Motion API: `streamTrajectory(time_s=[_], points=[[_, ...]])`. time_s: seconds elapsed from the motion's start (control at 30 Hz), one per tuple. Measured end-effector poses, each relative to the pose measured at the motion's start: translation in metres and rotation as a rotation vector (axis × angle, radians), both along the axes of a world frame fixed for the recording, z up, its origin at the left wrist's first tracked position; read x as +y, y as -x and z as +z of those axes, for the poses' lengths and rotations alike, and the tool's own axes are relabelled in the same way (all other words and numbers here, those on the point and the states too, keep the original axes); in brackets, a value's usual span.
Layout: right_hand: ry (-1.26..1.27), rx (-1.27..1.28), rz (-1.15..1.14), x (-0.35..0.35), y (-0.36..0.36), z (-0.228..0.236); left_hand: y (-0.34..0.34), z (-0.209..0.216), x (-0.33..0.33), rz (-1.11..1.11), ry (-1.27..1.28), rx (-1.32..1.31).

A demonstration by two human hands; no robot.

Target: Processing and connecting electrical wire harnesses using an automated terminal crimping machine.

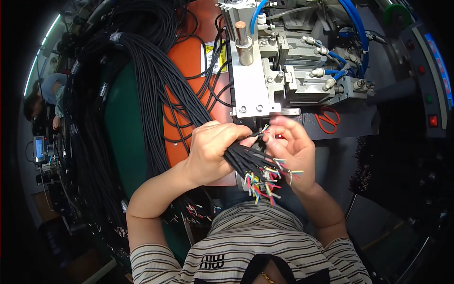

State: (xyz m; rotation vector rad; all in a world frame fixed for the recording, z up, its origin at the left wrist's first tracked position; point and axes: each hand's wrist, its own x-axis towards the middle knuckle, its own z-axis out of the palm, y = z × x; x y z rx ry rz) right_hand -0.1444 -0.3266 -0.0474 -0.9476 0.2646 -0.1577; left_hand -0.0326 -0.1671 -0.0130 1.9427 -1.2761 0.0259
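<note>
My left hand point(210, 149) is closed around a bundle of black cables point(248, 161). Their stripped ends fan out below it in red, yellow, blue, green and white wires point(262, 182). One cable sticks out past my left thumb, and its thin coloured wires point(266, 128) lie at the fingertips of my right hand point(295, 149). The right thumb and index finger pinch at this end, while the other fingers curl loosely. Just beyond both hands is the metal front plate point(250, 90) of a pneumatic fixture.
Long black cables point(156, 71) drape over the orange-red work surface point(182, 61) from the far left. Red-handled scissors point(327, 120) lie right of the fixture. Blue air hoses point(364, 33) loop over its cylinders. A control box point(431, 80) stands far right; another person point(47, 94) is far left.
</note>
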Motion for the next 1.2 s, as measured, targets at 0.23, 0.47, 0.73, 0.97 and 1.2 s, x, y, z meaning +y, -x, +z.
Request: streamTrajectory(time_s=[0.23, 0.47, 0.73, 0.97, 1.2], points=[[0.188, -0.166, -0.003, 0.002, -0.005, -0.001, -0.002, -0.002, 0.0, -0.045, 0.048, 0.019], [0.209, -0.193, 0.184, -0.01, -0.01, 0.007, -0.013, 0.004, 0.002, -0.173, 0.034, 0.216], [0.473, -0.322, -0.018, -0.005, -0.013, -0.002, -0.006, -0.003, -0.001, -0.112, 0.071, 0.004], [0.414, -0.227, -0.102, 0.005, -0.01, -0.003, -0.002, -0.008, -0.005, -0.047, 0.125, -0.168], [0.368, -0.191, -0.05, 0.0, -0.01, -0.004, -0.002, -0.008, -0.002, -0.07, 0.022, -0.084]])
